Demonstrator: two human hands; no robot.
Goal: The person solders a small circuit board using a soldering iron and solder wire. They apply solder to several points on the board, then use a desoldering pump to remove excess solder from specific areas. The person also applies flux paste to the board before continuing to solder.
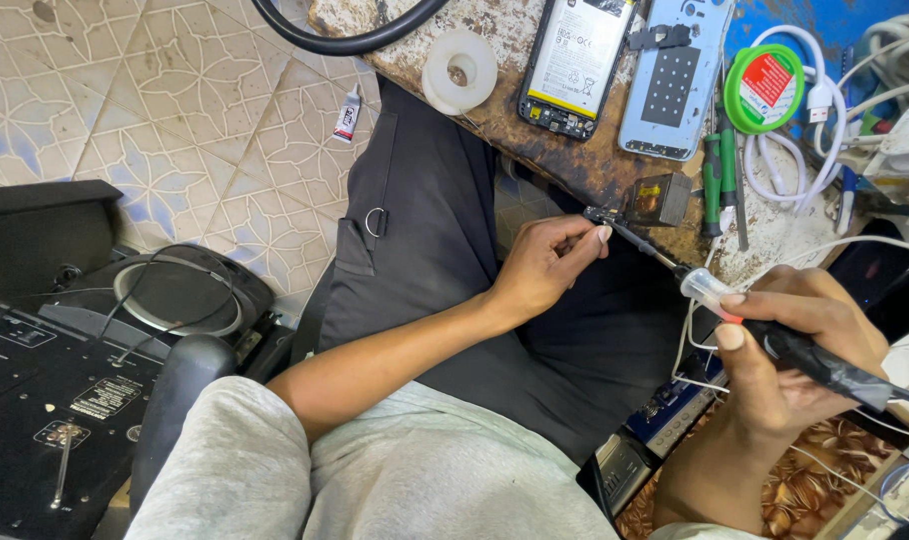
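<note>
We see the right hand (790, 345) closed in a pen-like grip round a soldering iron (745, 315), thumb and fingers wrapped on its dark handle, its tip reaching up-left to a small dark part (603, 216) pinched between thumb and forefinger of the left hand (547, 265) just below the edge of the worn workbench (535, 130). On the bench lie an opened phone (575, 65), its pale blue back cover (675, 80) (just beside it), and a green solder spool (765, 88).
</note>
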